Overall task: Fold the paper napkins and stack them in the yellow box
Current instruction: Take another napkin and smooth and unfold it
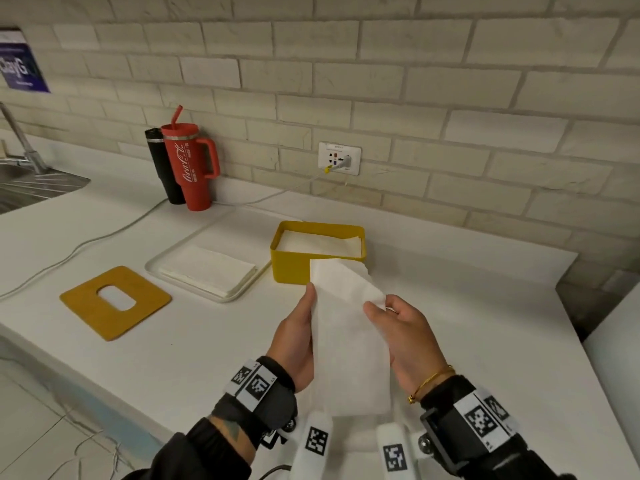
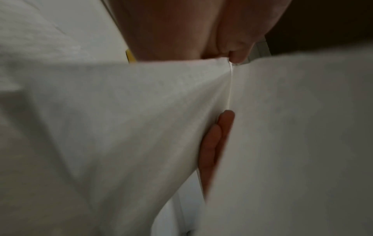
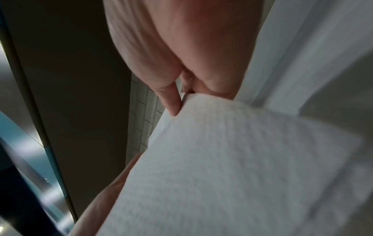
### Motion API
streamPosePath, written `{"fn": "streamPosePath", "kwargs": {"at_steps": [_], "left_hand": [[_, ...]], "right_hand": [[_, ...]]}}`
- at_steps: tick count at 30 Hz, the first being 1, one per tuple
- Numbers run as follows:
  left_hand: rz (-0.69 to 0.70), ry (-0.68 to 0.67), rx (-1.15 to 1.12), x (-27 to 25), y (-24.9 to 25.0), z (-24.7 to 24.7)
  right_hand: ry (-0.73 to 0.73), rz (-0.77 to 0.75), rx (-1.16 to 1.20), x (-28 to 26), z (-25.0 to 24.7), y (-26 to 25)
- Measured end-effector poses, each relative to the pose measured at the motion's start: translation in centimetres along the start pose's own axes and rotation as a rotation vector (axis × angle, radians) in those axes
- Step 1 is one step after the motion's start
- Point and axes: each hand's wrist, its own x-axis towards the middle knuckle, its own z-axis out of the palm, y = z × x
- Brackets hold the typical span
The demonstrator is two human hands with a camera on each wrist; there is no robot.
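A white paper napkin (image 1: 349, 337) hangs folded lengthwise above the counter, held between both hands. My left hand (image 1: 304, 327) grips its left edge, thumb on top. My right hand (image 1: 391, 317) pinches its upper right edge. The napkin's top corner overlaps the near wall of the yellow box (image 1: 287, 268), which holds folded napkins. In the left wrist view the napkin (image 2: 121, 127) fills the frame, my fingers (image 2: 214, 143) pressed behind a fold. The right wrist view shows the napkin (image 3: 222, 167) pinched under my fingertips (image 3: 173, 107).
A white tray (image 1: 156, 268) with a stack of flat napkins (image 1: 207, 268) lies left of the box. The box's yellow lid (image 1: 86, 306) with an oval slot rests further left. A red tumbler (image 1: 190, 164) and black bottle (image 1: 162, 168) stand by the wall, with a cable (image 1: 104, 233) across the counter.
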Motion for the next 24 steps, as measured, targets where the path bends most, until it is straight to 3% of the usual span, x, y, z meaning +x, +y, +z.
{"fn": "streamPosePath", "kwargs": {"at_steps": [11,19,24], "left_hand": [[-0.002,-0.017,0.049,0.2,-0.6,0.8],[-0.008,0.006,0.154,0.3,-0.8,1.1],[-0.034,-0.005,0.173,0.2,-0.6,1.3]], "right_hand": [[0.042,0.004,-0.080,1.0,-0.7,1.2],[-0.017,0.038,-0.037,1.2,-1.4,0.7],[0.060,-0.054,-0.066,2.1,-1.9,-0.3]]}}
